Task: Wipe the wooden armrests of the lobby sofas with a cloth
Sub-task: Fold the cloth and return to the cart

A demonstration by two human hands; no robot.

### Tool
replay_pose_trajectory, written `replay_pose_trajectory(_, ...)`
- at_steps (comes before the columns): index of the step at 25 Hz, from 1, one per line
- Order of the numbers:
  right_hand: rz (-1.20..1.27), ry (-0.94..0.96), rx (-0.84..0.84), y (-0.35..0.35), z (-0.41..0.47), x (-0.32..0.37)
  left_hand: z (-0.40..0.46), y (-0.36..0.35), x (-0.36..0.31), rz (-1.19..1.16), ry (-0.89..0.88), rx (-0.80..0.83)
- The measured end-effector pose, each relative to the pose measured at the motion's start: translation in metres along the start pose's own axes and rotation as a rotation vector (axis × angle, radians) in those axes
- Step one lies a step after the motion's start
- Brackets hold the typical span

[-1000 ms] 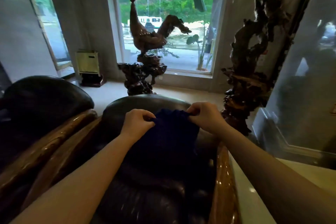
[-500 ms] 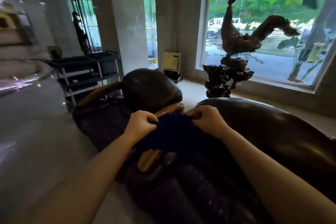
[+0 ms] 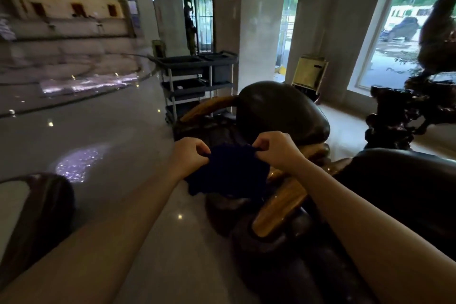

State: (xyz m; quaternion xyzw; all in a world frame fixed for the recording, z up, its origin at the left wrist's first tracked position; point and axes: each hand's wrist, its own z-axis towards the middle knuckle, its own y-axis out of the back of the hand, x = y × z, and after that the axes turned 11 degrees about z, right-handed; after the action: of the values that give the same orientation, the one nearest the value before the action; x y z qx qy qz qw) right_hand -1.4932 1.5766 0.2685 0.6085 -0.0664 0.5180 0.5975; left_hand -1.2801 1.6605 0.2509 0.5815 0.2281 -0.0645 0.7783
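Note:
A dark blue cloth (image 3: 229, 171) hangs spread between my two hands in the middle of the view. My left hand (image 3: 188, 154) pinches its upper left edge and my right hand (image 3: 276, 149) pinches its upper right edge. Just below and right of the cloth runs a glossy golden-brown wooden armrest (image 3: 281, 207) between two dark leather sofas. The far sofa (image 3: 281, 111) has a second wooden armrest (image 3: 209, 106) on its left side. The cloth hangs above the near armrest; I cannot tell whether it touches it.
A grey three-shelf service cart (image 3: 195, 81) stands behind the far sofa. The polished stone floor (image 3: 98, 136) stretches to the left. Another dark seat (image 3: 42, 212) sits at lower left. A dark carved root sculpture (image 3: 414, 111) stands by the window on the right. A person (image 3: 190, 24) stands at the distant doorway.
The view has swung to the left, from the window and sculpture toward the lobby floor. Both hands have kept hold of the cloth, which now hangs over the armrest between the sofas.

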Motion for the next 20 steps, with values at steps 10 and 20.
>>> replay_pose_trajectory(10, 0.044, 0.124, 0.150, -0.074, 0.212, -0.014, 0.148, 0.020, 0.105, -0.005, 0.185, -0.113)
replay_pose_trajectory(20, 0.031, 0.195, 0.205, -0.218, 0.430, 0.019, 0.302, 0.057, 0.292, -0.043, 0.277, -0.128)
